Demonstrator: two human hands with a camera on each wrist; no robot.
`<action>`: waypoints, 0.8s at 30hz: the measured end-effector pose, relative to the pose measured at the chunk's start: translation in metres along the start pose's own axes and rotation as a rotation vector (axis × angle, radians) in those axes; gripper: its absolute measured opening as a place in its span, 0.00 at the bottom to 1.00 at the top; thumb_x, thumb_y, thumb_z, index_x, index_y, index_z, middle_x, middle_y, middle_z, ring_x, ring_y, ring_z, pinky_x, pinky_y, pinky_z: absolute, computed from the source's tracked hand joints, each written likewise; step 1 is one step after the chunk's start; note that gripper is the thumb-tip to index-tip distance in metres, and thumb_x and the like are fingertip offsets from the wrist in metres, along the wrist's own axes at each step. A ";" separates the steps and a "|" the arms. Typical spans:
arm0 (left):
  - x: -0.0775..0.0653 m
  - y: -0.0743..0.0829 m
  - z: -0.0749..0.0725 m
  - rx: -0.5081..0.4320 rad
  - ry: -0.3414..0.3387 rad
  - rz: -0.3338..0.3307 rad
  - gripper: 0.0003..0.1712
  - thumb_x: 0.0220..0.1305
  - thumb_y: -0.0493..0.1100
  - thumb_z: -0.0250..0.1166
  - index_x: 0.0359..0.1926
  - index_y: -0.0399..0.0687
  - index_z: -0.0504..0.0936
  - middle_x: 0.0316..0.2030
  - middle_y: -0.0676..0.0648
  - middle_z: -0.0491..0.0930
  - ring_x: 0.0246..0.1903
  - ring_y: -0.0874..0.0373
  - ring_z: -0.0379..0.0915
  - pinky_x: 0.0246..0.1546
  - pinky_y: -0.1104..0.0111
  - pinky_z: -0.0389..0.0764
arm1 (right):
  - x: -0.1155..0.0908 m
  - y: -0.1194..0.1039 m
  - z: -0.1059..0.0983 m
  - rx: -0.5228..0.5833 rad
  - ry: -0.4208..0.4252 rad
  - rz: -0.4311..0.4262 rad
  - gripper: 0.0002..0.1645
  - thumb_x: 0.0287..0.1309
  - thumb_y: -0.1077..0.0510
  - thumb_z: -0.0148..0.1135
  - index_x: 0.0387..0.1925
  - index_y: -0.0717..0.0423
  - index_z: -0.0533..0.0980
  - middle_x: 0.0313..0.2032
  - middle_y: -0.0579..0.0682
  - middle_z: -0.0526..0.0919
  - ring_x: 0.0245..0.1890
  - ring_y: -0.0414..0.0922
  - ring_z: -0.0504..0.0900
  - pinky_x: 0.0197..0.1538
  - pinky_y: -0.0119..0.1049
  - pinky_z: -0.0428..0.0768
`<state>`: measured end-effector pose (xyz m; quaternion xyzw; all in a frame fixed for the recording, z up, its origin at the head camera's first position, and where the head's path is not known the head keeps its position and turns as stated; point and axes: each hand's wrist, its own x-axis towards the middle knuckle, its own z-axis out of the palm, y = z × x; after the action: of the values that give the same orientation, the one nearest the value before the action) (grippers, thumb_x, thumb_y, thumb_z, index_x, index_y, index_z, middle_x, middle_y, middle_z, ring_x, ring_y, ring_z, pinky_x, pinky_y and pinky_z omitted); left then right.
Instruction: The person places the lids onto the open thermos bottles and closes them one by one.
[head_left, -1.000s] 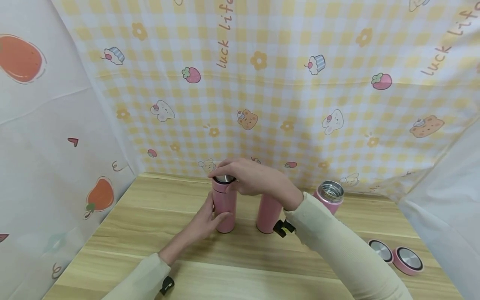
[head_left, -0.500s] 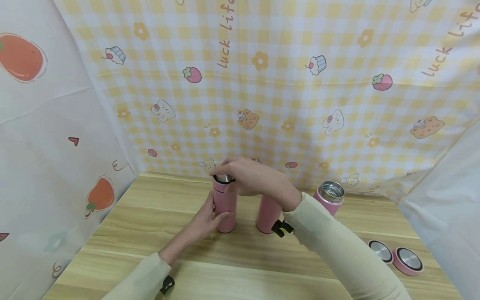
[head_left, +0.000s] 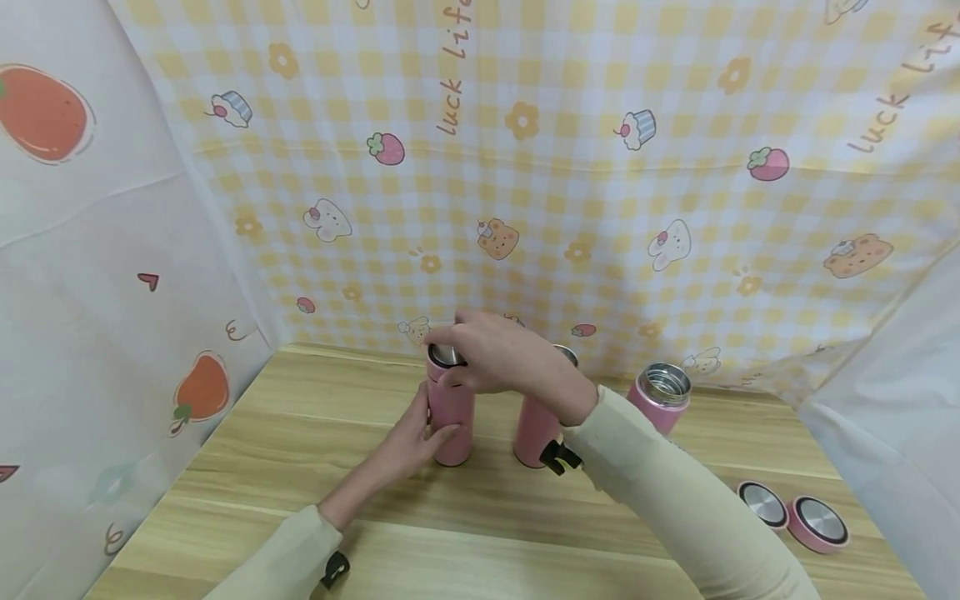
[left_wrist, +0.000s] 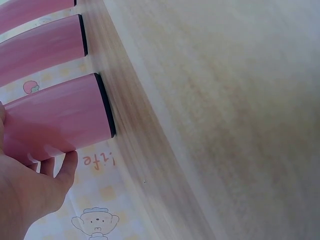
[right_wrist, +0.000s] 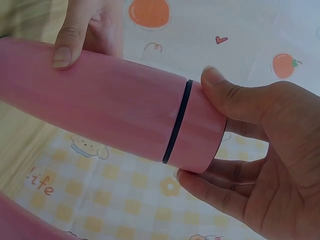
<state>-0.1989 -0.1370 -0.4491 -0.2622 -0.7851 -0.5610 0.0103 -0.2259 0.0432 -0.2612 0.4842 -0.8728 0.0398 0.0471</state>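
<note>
A pink thermos bottle stands upright on the wooden table. My left hand holds its body, the thumb across the front and the fingers round the far side. On top, my right hand grips the pink lid between thumb and fingers; a dark ring separates lid and body. Just to the right stands a second pink thermos, partly behind the right wrist, with a metallic rim showing. A third thermos farther right has no lid, and its steel mouth shows.
Two pink lids with silver discs, a left one and a right one, lie side by side at the table's right. A yellow checked cloth hangs behind the table, with white cloth at the left side.
My right hand has turned slightly on the lid, and its wrist has shifted a little left, showing more of the second thermos's rim. My left hand keeps its hold on the bottle.
</note>
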 end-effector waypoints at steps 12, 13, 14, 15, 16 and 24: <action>0.002 -0.002 0.000 0.008 0.002 -0.003 0.41 0.74 0.40 0.63 0.76 0.49 0.47 0.72 0.43 0.58 0.70 0.50 0.58 0.66 0.51 0.66 | -0.006 0.010 0.007 0.073 0.054 -0.049 0.25 0.62 0.46 0.72 0.57 0.48 0.78 0.34 0.48 0.71 0.28 0.42 0.70 0.29 0.32 0.72; 0.002 -0.002 -0.001 0.009 0.002 -0.005 0.41 0.74 0.40 0.63 0.76 0.49 0.48 0.72 0.43 0.59 0.70 0.50 0.58 0.66 0.51 0.66 | -0.006 0.010 0.007 0.096 0.047 -0.052 0.27 0.62 0.46 0.72 0.59 0.49 0.77 0.35 0.49 0.71 0.29 0.42 0.70 0.30 0.32 0.72; 0.002 -0.002 -0.001 0.007 0.001 -0.006 0.41 0.74 0.40 0.63 0.76 0.48 0.48 0.72 0.43 0.59 0.70 0.49 0.58 0.66 0.50 0.66 | -0.007 0.011 0.007 0.125 0.036 -0.053 0.28 0.63 0.47 0.71 0.61 0.50 0.76 0.37 0.50 0.71 0.29 0.43 0.70 0.30 0.32 0.73; 0.002 -0.002 -0.001 0.007 0.001 -0.008 0.41 0.74 0.40 0.63 0.76 0.48 0.48 0.71 0.43 0.59 0.70 0.49 0.59 0.66 0.50 0.66 | -0.007 0.012 0.006 0.157 0.023 -0.054 0.29 0.64 0.47 0.71 0.63 0.51 0.75 0.39 0.51 0.71 0.31 0.43 0.71 0.32 0.32 0.74; 0.002 -0.002 -0.001 0.006 0.003 -0.010 0.40 0.74 0.40 0.63 0.76 0.48 0.48 0.71 0.43 0.59 0.70 0.49 0.59 0.66 0.50 0.67 | -0.007 0.013 0.005 0.186 0.012 -0.058 0.30 0.64 0.49 0.70 0.65 0.53 0.75 0.42 0.52 0.73 0.32 0.43 0.73 0.34 0.32 0.75; 0.001 0.000 -0.001 0.010 0.014 -0.039 0.42 0.73 0.44 0.65 0.76 0.45 0.48 0.69 0.41 0.61 0.67 0.49 0.64 0.64 0.52 0.69 | -0.007 0.023 -0.001 0.305 -0.105 -0.163 0.36 0.62 0.75 0.63 0.71 0.54 0.71 0.70 0.54 0.68 0.61 0.45 0.75 0.55 0.33 0.76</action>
<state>-0.1997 -0.1377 -0.4485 -0.2429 -0.7927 -0.5590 0.0064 -0.2415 0.0608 -0.2616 0.5563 -0.8157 0.1425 -0.0698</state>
